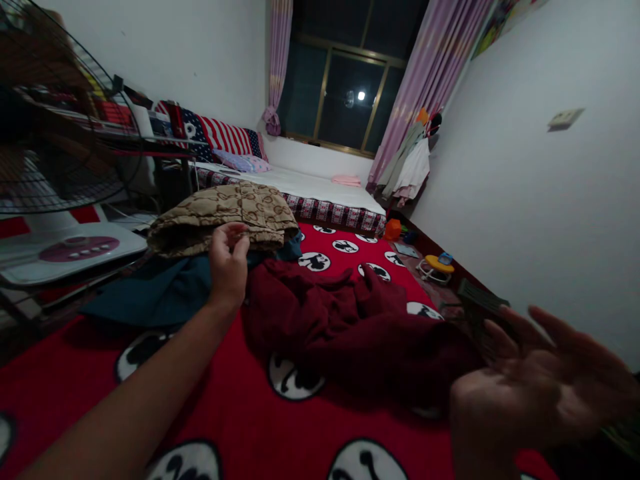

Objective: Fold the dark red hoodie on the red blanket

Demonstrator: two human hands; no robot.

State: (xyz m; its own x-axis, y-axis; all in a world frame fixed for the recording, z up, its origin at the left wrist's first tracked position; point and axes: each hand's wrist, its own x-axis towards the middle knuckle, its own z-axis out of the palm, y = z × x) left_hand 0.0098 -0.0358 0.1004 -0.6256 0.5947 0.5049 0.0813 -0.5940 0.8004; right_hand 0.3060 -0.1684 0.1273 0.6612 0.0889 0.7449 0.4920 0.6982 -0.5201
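left hand (pixel 229 261) pinches the tan garment (pixel 225 217), right hand (pixel 540 380) spread wide, empty; a pinch that thin could slip.

Left arm bare, stretched toward 11 o'clock, left hand (pixel 229 263) with fingertips pinched together, right hand (pixel 540 383) low at 4 o'clock, palm up, fingers splayed, blurred.

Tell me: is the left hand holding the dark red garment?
No, the left hand pinches the edge of the tan patterned garment.
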